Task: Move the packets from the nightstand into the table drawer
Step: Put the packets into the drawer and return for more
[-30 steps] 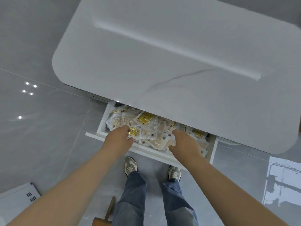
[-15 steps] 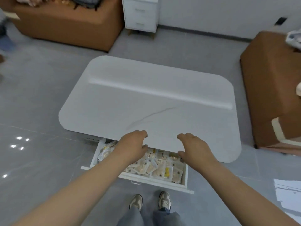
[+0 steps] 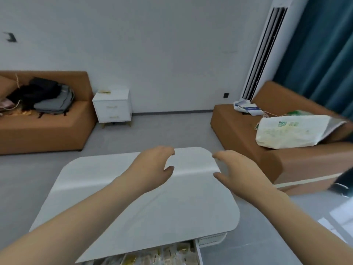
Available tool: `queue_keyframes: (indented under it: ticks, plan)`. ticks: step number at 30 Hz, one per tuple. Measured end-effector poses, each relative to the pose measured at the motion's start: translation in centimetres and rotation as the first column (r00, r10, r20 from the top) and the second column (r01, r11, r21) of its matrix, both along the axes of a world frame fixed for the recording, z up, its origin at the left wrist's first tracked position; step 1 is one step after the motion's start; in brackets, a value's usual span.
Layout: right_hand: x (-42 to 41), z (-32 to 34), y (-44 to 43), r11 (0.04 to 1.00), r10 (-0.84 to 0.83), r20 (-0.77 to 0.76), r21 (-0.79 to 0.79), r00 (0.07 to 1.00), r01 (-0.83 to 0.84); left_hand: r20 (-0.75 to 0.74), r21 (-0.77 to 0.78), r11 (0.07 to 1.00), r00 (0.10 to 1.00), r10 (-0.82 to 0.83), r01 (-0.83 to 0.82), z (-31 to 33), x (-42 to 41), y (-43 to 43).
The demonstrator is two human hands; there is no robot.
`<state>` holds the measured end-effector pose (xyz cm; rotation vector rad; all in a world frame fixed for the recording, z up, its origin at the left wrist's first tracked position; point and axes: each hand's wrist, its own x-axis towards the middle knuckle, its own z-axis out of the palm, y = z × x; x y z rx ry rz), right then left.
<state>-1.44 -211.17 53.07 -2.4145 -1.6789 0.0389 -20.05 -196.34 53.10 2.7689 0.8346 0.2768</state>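
Note:
The white table (image 3: 191,211) fills the lower middle of the view. Its drawer (image 3: 197,252) stands open at the bottom edge, with several clear and gold packets (image 3: 162,255) inside. My left hand (image 3: 152,167) and my right hand (image 3: 236,169) hover empty above the table top, fingers loosely curled. Against the far wall stands the white nightstand (image 3: 112,106), with a small pale heap of packets (image 3: 104,91) on its top.
A brown sofa (image 3: 44,129) with dark bags (image 3: 47,98) stands left of the nightstand. Another brown sofa (image 3: 286,159) at the right carries a large white bag (image 3: 292,131) and papers. Grey floor lies between the table and the nightstand.
Both hands rose out of the drawer, left the packets there and now hang empty over the table. My view swung up from the drawer to the room and the nightstand.

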Motion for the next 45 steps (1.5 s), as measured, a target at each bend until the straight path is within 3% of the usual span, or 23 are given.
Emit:
queue_keyframes:
  ticks: [11,24,32,45]
  plan:
    - [12.2,8.5,-11.9,0.956,-0.265,0.093,0.154,0.96,0.249,0.108,0.151,0.956,0.957,-0.271,0.253,8.4,16.0,-9.0]
    - [30.9,13.3,-23.6,0.921,-0.353,0.157,0.228,0.922,0.314,0.184,0.183,0.938,0.927,-0.328,0.295,11.4,37.1,-20.4]
    - [40.9,13.4,-21.4,0.921,-0.351,0.151,0.235,0.924,0.311,0.172,0.203,0.934,0.928,-0.33,0.295,11.6,47.3,-18.2]
    - [59.9,14.8,-11.1,0.923,-0.361,0.149,0.198,0.921,0.33,0.186,0.198,0.937,0.927,-0.325,0.289,13.3,66.2,-7.0]
